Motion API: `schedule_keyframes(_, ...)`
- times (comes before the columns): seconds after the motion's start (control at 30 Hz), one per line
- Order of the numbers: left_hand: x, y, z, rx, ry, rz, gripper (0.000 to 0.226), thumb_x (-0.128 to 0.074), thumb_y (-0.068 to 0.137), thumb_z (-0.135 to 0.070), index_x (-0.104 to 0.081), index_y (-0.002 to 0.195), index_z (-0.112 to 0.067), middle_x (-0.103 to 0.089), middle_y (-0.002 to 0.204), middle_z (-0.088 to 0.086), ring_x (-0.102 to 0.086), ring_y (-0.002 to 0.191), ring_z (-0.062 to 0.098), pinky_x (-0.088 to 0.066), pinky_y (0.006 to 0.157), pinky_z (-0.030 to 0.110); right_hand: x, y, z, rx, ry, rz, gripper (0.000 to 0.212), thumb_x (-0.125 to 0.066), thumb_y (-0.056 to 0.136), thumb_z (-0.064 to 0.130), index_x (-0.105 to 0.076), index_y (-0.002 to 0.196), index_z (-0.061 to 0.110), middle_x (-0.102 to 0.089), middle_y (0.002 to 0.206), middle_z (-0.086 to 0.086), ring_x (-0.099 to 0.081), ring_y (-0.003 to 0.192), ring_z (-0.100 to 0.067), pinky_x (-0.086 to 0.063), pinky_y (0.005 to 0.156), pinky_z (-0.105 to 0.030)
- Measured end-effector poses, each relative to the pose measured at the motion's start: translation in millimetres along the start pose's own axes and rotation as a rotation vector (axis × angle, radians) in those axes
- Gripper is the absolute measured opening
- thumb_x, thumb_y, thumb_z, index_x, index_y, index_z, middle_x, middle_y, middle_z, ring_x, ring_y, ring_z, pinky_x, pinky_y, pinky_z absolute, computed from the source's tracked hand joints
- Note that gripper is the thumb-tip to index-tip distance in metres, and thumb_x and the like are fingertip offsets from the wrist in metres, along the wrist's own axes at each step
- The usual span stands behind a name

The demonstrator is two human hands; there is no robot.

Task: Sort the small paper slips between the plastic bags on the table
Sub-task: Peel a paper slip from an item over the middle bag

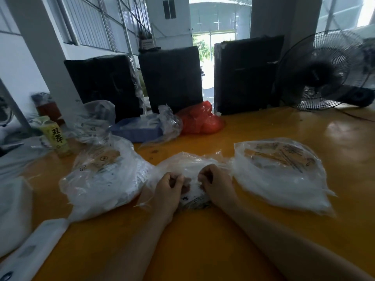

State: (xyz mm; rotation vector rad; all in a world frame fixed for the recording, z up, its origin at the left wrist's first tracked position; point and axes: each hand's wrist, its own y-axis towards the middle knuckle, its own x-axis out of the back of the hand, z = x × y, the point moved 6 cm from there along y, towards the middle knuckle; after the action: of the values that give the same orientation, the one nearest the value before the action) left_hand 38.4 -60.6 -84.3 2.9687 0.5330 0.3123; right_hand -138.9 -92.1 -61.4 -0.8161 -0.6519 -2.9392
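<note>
Orange counter (203,240), open shed beyond. Left bag (105,179) of slips lies near-left. Middle bag (190,165) sits centre; left hand (169,191) and right hand (216,184) both have fingers curled, pinching its plastic at the mouth. Right bag (280,175) lies just beside. Judged step: opening the middle bag. Next calls for spreading the mouth and drawing slips (194,199) out.

Place: a warehouse or factory packing hall is suggested
Walls: pale metal cladding and white columns (40,47) are seen; a wide doorway (207,57) is opened to daylight
Bench: a long yellow table (203,240) is loaded with filled plastic bags (284,179); black wrapped parcels (170,80) are stood along its back
Cooling: a black fan (326,72) is set on the table
</note>
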Motion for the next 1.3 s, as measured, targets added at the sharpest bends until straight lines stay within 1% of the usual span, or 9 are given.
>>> schedule_keyframes(0.37,5.9,-14.4,-12.0,0.039,-0.185,0.008,0.019,-0.056,0.11,-0.024,-0.064,0.106,-0.007,-0.082,0.099,0.003,-0.08,0.083,0.022,-0.057,0.057,0.022,13.3,-11.6,5.4,-0.057,0.126,-0.06,0.013,-0.065,0.098,0.033,-0.059,0.09,0.025,-0.066,0.086,0.003,-0.066,0.078,-0.015,-0.06,0.078,-0.044)
schedule_keyframes(0.53,8.2,-10.6,-9.5,0.075,-0.337,0.029,0.02,-0.064,0.105,-0.02,-0.065,0.105,0.0,-0.082,0.104,0.004,-0.08,0.092,0.022,-0.064,0.065,0.036,28.6,-15.3,19.6,0.018,0.148,-0.105,0.011,-0.068,0.096,0.025,-0.057,0.092,0.026,-0.065,0.085,0.007,-0.065,0.079,-0.007,-0.059,0.069,-0.026)
schedule_keyframes(0.67,9.4,-11.3,-9.3,0.058,-0.368,0.094,0.013,-0.065,0.104,-0.019,-0.064,0.102,-0.006,-0.081,0.109,0.005,-0.079,0.096,0.023,-0.064,0.069,0.034,100.7,-0.4,39.5,0.171,-0.25,-0.305,0.01,-0.064,0.097,0.016,-0.055,0.094,0.019,-0.056,0.078,0.011,-0.056,0.065,-0.005,-0.047,0.055,-0.019)
schedule_keyframes(0.73,9.3,-10.6,-8.8,0.054,-0.386,0.099,0.009,-0.063,0.105,-0.014,-0.058,0.103,-0.007,-0.08,0.11,0.01,-0.079,0.095,0.025,-0.061,0.065,0.031,145.8,13.9,27.7,0.013,-0.544,-0.361,0.008,-0.057,0.098,0.01,-0.054,0.091,0.013,-0.045,0.069,0.006,-0.046,0.059,-0.011,-0.035,0.049,-0.026)
schedule_keyframes(0.83,9.3,-9.0,-6.0,0.114,-0.386,0.073,0.007,-0.064,0.104,-0.017,-0.062,0.103,-0.011,-0.08,0.104,0.014,-0.078,0.077,0.027,-0.054,0.059,0.037,172.8,23.7,1.8,-0.345,-0.958,-0.085,0.014,-0.052,0.096,0.004,-0.064,0.089,0.008,-0.043,0.065,-0.001,-0.045,0.055,-0.017,-0.031,0.044,-0.026)
schedule_keyframes(0.93,10.9,-8.6,-5.7,0.152,-0.37,0.052,0.009,-0.066,0.103,-0.024,-0.072,0.101,-0.017,-0.081,0.101,0.011,-0.077,0.071,0.025,-0.053,0.062,0.035,163.6,25.4,-1.0,-0.334,-1.134,0.153,0.033,-0.054,0.101,0.017,-0.06,0.068,0.016,-0.055,0.069,0.002,-0.051,0.053,-0.01,-0.03,0.038,-0.02)
schedule_keyframes(1.07,11.7,-10.8,-6.2,0.143,-0.378,0.083,0.011,-0.067,0.102,-0.022,-0.075,0.098,-0.017,-0.081,0.108,0.007,-0.079,0.081,0.024,-0.059,0.055,0.033,154.2,36.1,9.5,-0.221,-1.127,0.121,0.027,-0.052,0.103,0.022,-0.066,0.08,0.017,-0.059,0.072,0.003,-0.055,0.058,-0.011,-0.042,0.046,-0.024)
schedule_keyframes(1.17,10.6,-10.9,-8.2,0.12,-0.481,0.08,0.013,-0.071,0.096,-0.012,-0.065,0.104,-0.003,-0.08,0.111,0.01,-0.079,0.098,0.025,-0.064,0.067,0.03,117.8,37.0,38.4,-0.037,-0.942,0.047,0.027,-0.049,0.104,0.026,-0.062,0.081,0.023,-0.056,0.069,0.007,-0.052,0.057,-0.006,-0.039,0.046,-0.021)
schedule_keyframes(1.3,8.6,-11.0,-7.0,0.116,-0.557,0.11,0.027,-0.075,0.086,-0.012,-0.063,0.104,0.004,-0.08,0.11,0.015,-0.078,0.105,0.028,-0.063,0.079,0.025,25.6,19.8,44.2,0.119,-0.644,0.41,0.028,-0.056,0.101,0.046,-0.07,0.093,0.024,-0.068,0.087,0.008,-0.062,0.074,-0.004,-0.056,0.075,-0.024)
